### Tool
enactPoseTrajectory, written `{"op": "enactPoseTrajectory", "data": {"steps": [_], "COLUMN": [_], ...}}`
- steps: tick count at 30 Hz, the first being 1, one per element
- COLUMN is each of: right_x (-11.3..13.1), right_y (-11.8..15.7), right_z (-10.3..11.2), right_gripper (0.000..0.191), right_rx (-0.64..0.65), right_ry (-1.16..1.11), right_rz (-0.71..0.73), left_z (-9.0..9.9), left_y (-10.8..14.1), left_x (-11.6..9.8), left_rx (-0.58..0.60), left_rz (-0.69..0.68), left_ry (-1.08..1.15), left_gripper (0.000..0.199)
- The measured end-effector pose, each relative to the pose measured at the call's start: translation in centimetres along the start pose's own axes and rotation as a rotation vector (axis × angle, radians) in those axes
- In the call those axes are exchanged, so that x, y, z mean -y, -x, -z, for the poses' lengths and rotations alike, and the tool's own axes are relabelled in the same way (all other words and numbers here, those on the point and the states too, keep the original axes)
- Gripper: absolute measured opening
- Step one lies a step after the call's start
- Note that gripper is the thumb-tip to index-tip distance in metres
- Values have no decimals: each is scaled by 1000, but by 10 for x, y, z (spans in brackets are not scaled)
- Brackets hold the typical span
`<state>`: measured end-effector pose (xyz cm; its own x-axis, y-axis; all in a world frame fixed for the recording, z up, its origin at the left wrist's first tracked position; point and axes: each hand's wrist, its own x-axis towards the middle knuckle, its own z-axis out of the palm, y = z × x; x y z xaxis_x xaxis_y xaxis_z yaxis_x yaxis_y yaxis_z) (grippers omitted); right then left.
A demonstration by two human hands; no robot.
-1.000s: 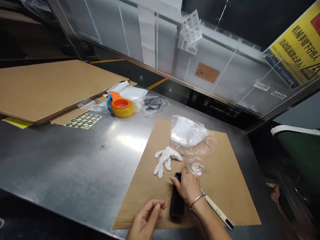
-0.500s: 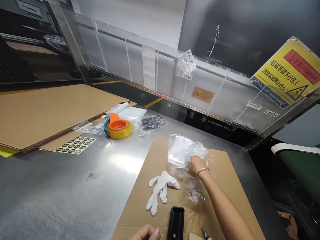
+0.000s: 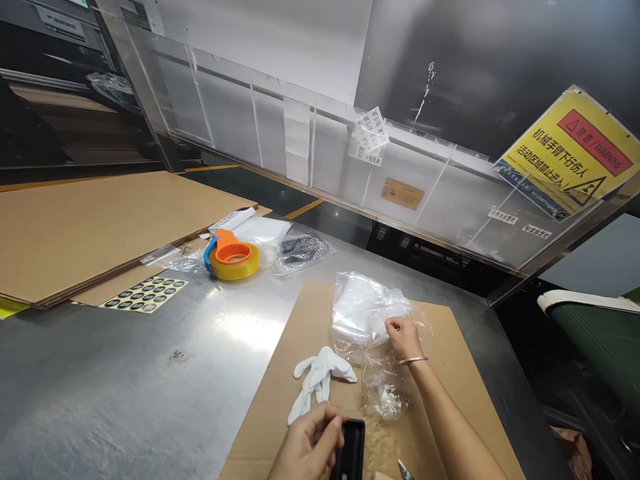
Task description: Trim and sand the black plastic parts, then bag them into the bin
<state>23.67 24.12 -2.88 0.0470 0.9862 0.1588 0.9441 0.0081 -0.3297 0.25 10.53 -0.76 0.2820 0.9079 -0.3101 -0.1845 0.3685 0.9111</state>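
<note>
**A:** ok so what's closest to the person rn?
**B:** left hand [image 3: 310, 445], fingers curled in narrow, thumb up by the forefinger. can't tell if there's anything thin in it tbh. black tray [image 3: 354, 448] is just to its right on the cardboard sheet [image 3: 280, 407], long axis running away from the person. left's def the nearer hand.
**A:** touching?
**B:** can't tell, fingers cover the tray's left side & the near end's cut off by the bottom edge. same w/ the blade [image 3: 405, 471] right of it, only the tip shows.
**A:** & past that?
**B:** white glove [image 3: 320, 377] beyond the left hand, crumpled plastic [image 3: 387, 399] to the glove's right. then the right hand [image 3: 406, 338], farther out & right of the tray, fingers bunched narrow at the right side of the clear bag [image 3: 363, 310]. no idea if it's got a grip, b/c the film's see-through & shiny.
**A:** anything farther?
**B:** yep, sticker sheet [image 3: 145, 295] then tape roll [image 3: 235, 263] on the metal surface [image 3: 165, 400], both off left. black thing in a bag [image 3: 305, 250] by the tape, too blurry to ID.
</note>
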Motion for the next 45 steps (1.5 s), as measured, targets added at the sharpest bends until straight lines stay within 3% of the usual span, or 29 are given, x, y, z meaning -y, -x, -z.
{"op": "enactPoseTrajectory", "data": {"steps": [3, 7, 10, 13, 15, 17, 18, 21, 23, 24, 26, 27, 31, 32, 33, 36, 37, 40, 42, 45], "right_x": [12, 49, 79, 96, 95, 88, 84, 78, 80, 82, 87, 91, 109, 115, 121, 137, 139, 138, 135, 139], "right_y": [20, 60, 97, 129, 142, 147, 147, 145, 145, 146, 150, 152, 165, 168, 172, 181, 183, 183, 181, 183], "right_z": [12, 25, 30, 39, 47, 56, 59, 62, 61, 60, 58, 57, 55, 54, 52, 48, 47, 43, 40, 36], "right_gripper": [15, 24, 26, 22, 25, 31, 35, 42, 42, 42, 39, 39, 33, 30, 26, 15, 15, 22, 24, 20], "right_rx": [-122, -243, -266, -240, -299, -348, -303, 125, 355, 404, 420, 407, 307, 290, 274, 239, 239, 235, 200, 170], "right_ry": [-3, 27, 52, -20, -179, -392, -521, -912, -1047, -1066, -1070, -1067, -987, -960, -921, -736, -684, -650, -652, -599], "right_rz": [103, 277, 394, 506, 473, 265, 117, -189, -223, -214, -201, -199, -151, -136, -107, 56, 104, 121, 94, 153], "left_z": [-15, -42, -54, -47, -33, -17, -8, 11, 19, 22, 26, 28, 31, 30, 29, 23, 22, 25, 31, 38], "left_y": [-24, -50, -53, -43, -32, -19, -12, 8, 17, 21, 26, 29, 41, 45, 50, 61, 63, 64, 63, 64], "left_x": [-12, -28, -34, -31, -27, -21, -19, -12, -9, -8, -5, -2, 8, 10, 11, 12, 12, 16, 23, 33], "left_rx": [7, -17, 25, 64, 115, 178, 210, 268, 298, 313, 290, 200, -513, -560, -487, -33, 29, -100, -231, -432], "left_rz": [-68, -104, -75, 40, 95, 122, 140, 196, 212, 217, 204, 160, -239, -306, -328, -219, -184, -170, -218, -475], "left_ry": [65, 295, 503, 695, 782, 807, 797, 721, 667, 638, 570, 520, 127, 18, -64, -90, -68, -113, -301, -657], "left_gripper": [48, 54, 45, 31, 27, 26, 26, 28, 28, 29, 32, 33, 34, 32, 30, 26, 27, 34, 33, 14]}}
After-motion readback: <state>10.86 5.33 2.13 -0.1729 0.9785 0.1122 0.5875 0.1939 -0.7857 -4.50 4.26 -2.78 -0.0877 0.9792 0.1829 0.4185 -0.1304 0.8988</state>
